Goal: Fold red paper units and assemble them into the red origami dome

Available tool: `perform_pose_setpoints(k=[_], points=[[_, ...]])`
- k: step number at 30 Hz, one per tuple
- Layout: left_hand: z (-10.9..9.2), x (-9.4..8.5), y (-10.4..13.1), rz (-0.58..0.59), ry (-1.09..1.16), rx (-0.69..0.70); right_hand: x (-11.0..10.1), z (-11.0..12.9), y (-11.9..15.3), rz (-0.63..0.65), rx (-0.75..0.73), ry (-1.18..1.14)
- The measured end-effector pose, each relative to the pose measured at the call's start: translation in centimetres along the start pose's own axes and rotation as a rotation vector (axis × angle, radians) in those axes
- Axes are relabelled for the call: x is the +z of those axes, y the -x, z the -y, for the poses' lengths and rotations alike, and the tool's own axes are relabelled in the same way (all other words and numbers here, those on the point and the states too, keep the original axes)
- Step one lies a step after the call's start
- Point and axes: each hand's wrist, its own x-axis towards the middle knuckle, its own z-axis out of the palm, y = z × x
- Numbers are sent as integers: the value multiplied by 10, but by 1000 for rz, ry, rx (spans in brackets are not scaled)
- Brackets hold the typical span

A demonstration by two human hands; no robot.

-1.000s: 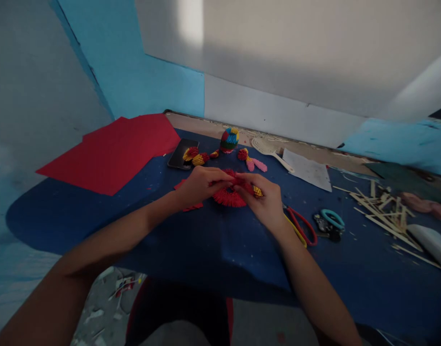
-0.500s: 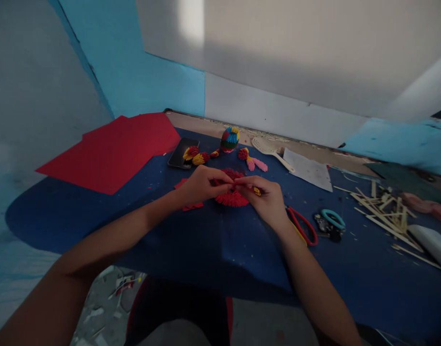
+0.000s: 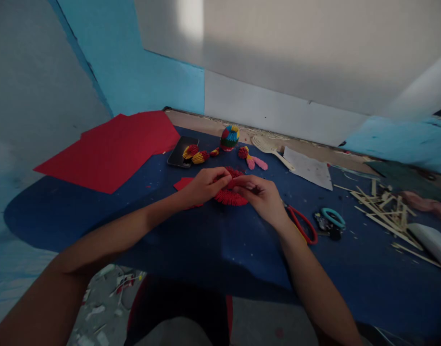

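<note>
Over the middle of the table, my left hand (image 3: 210, 184) and my right hand (image 3: 259, 192) meet with their fingertips pinched. A small piece of red paper (image 3: 236, 181) shows between them, partly covered by the fingers. Right below lies a round heap of spiky red paper pieces (image 3: 230, 198), half hidden by both hands. Red paper squares (image 3: 182, 182) lie beside my left wrist. Behind the hands stand a multicoloured ball of folded paper (image 3: 230, 138), red and yellow folded paper parts (image 3: 200, 156) and a pink one (image 3: 258, 163).
Large red sheets (image 3: 112, 154) and a phone (image 3: 179, 156) lie at the left. To the right are red-handled scissors (image 3: 307, 223), keys with a teal ring (image 3: 333, 217), a cream hairbrush (image 3: 269, 145), a white paper (image 3: 308, 167) and scattered wooden sticks (image 3: 384, 211).
My fingers have shifted around the red paper piece, and my right hand has turned slightly. The yellow bit seen at my right fingers is now out of sight.
</note>
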Motion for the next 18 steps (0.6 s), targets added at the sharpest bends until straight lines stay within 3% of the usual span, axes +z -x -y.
perform_pose_setpoints(k=[3, 6, 10, 14, 18], points=[[0, 0, -1, 75, 150, -67, -1, -3, 2, -8, -73, -13], [2, 0, -2, 150, 244, -133, -2, -5, 4, -63, -204, 169], [2, 1, -3, 125, 264, -194, -2, -5, 4, -132, -329, 304], [-2, 1, -2, 110, 240, -107, -3, -1, 0, -139, -285, 314], [-3, 1, 1, 6, 90, 15, -4, 0, -2, -166, -217, 243]])
